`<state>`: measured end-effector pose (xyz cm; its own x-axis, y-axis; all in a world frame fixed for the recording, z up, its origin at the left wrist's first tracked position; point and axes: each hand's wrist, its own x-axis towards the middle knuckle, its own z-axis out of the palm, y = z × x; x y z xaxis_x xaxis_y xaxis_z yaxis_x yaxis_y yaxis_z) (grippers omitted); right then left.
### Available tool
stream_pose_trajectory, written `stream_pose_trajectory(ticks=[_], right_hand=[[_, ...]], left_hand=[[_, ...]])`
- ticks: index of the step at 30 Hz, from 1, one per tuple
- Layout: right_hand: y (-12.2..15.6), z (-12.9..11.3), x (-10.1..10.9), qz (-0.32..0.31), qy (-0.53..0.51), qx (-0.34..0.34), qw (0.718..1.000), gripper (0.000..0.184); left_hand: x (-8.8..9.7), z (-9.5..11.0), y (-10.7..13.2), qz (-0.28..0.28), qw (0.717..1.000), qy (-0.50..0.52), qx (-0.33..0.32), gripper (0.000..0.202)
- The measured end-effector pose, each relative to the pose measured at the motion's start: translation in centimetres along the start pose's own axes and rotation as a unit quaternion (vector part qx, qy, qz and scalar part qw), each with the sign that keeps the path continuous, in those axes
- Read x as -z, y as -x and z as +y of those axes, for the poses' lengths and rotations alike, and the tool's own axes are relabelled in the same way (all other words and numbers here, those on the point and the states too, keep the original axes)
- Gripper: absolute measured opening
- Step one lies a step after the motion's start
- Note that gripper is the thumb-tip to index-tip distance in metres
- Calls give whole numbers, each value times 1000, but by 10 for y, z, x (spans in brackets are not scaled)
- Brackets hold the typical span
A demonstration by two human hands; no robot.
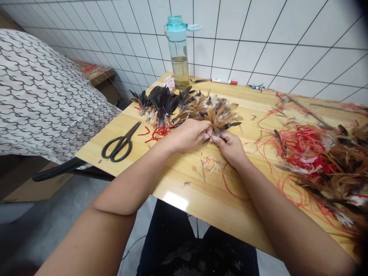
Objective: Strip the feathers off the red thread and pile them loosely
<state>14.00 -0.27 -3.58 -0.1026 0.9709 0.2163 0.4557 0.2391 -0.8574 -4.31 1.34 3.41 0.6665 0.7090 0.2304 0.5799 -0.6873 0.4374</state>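
Note:
Both hands meet over the middle of the wooden table. My left hand (pixel 195 133) is closed, its fingertips pinching the base of a small bundle of brown feathers (pixel 219 118). Tip to tip with it, my right hand (pixel 230 147) also pinches the bundle's lower end. The exact pinch point, and any thread in it, is too small to make out. Behind my left hand lie more brown feathers (pixel 194 109) and bunches of black feathers (pixel 163 101) tied with red string (pixel 159 132). Loose scraps of white string (pixel 212 163) lie just below the hands.
Black-handled scissors (pixel 120 143) lie at the left. A water bottle (pixel 178 57) stands at the back, near a red-capped marker (pixel 224 81). Tangled red string (pixel 307 149) and a feather heap (pixel 342 172) cover the right side. A patterned white cloth (pixel 51 99) hangs beside the table's left edge.

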Motion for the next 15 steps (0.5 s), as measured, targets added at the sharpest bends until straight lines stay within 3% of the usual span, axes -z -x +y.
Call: stream_pose_trajectory(ticks=[15], right_hand=[[0,-4,1,-36,63,-1,997,18]], left_hand=[[0,1,0,-46,999,-26,7,14]])
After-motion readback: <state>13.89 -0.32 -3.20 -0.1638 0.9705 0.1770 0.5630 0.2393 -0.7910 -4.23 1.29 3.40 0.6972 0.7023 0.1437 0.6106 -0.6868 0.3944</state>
